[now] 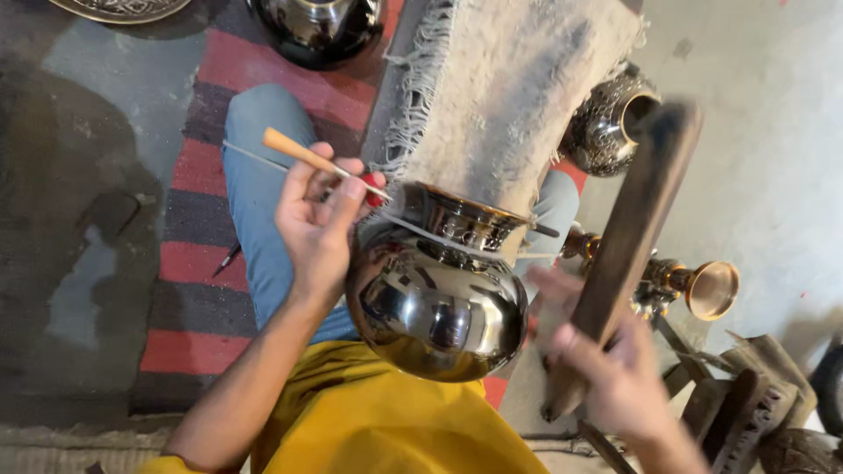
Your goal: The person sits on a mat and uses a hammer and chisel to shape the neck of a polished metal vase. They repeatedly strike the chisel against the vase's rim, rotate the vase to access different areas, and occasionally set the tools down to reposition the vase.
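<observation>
1. A seated worker in a yellow garment point(386, 421) and blue trousers point(255, 193) steadies a polished round metal pot point(436, 294) in the lap, its mouth turned away from the body and its belly mirror-bright.

2. The left hand point(318, 219) pinches a slender chisel point(323, 162) between thumb and fingertips; the pale wooden handle angles up and away to the left, while the thin metal tip meets the pot at its shoulder, just below the neck. The pot sits immediately to the right of this hand, touching or very nearly touching the fingers.

3. The right hand point(619, 373), blurred, is wrapped closed around the lower end of a long dark wooden mallet point(634, 237), which rises upright to the right of the pot and stands apart from it.

4. A thin pale cord or rod crosses the neck of the pot; which it is cannot be told.

5. A frayed grey cloth point(518, 88) lies beyond the pot, over the knees. A striped red and dark rug point(198, 254) covers the floor at left.

6. Around the worker: a second dark engraved pot point(606, 132) at right, a brass trumpet-mouthed piece point(702, 288) beside the mallet, another shiny vessel point(318, 31) at top, and the rim of an ornate tray point(123, 9) at the upper left corner.
</observation>
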Tool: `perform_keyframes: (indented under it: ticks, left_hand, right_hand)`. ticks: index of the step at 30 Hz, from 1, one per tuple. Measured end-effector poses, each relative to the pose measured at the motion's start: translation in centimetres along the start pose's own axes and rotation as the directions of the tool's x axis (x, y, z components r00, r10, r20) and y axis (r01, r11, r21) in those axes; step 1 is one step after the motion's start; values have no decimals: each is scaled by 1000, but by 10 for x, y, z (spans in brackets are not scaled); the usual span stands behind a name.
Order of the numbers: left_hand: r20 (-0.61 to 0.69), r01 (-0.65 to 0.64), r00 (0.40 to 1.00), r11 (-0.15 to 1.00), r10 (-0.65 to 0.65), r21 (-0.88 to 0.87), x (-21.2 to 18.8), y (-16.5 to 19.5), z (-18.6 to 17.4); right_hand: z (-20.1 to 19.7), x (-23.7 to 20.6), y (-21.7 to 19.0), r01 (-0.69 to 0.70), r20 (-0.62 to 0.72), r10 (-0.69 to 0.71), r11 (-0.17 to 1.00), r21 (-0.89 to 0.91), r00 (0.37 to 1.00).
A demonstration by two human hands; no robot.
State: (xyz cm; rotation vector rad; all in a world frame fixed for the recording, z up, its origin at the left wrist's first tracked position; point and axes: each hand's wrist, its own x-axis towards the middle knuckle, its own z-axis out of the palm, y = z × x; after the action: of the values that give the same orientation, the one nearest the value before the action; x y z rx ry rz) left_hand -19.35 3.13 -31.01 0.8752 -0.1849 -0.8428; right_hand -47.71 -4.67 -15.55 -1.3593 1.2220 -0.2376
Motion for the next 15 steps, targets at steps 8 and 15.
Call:
perform_keyframes:
  ticks: [8,15]
  left_hand:
    - [190,-48,980,999,52,-25,-30,44,38]
    - [653,-105,740,931,-162,350,-5,60,81]
  right_hand:
    - [25,25,86,2,15,-18,701,713,1000]
    - [25,47,104,24,-100,28,876,481,995]
